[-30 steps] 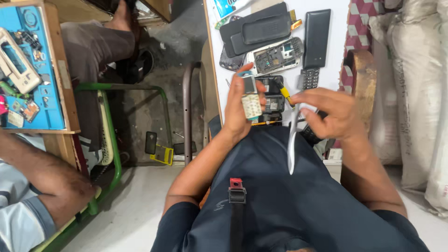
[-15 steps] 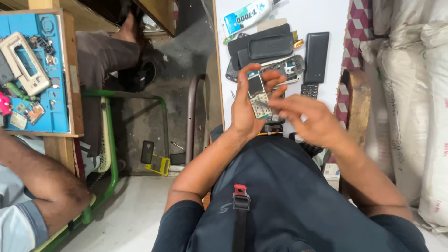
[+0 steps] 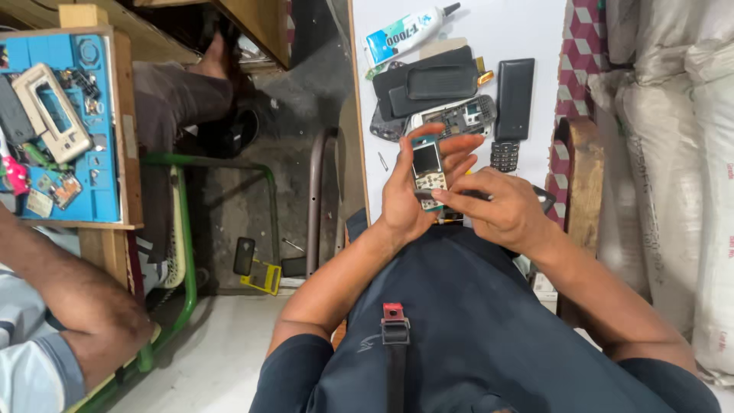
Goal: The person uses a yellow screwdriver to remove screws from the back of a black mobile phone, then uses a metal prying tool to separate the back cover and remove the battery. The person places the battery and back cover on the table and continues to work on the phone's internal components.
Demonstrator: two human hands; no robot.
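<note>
White worktop (image 3: 535, 30), phone parts, grey concrete floor (image 3: 306, 115), perhaps dusty

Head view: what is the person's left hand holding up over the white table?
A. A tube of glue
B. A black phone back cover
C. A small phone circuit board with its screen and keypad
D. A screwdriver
C. The left hand grips a small phone board showing a screen and keypad; the glue tube and black cover lie untouched on the table.

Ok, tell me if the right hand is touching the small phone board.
Touching. The head view shows the right hand with its fingers laid across the phone board, which the left hand holds.
</note>
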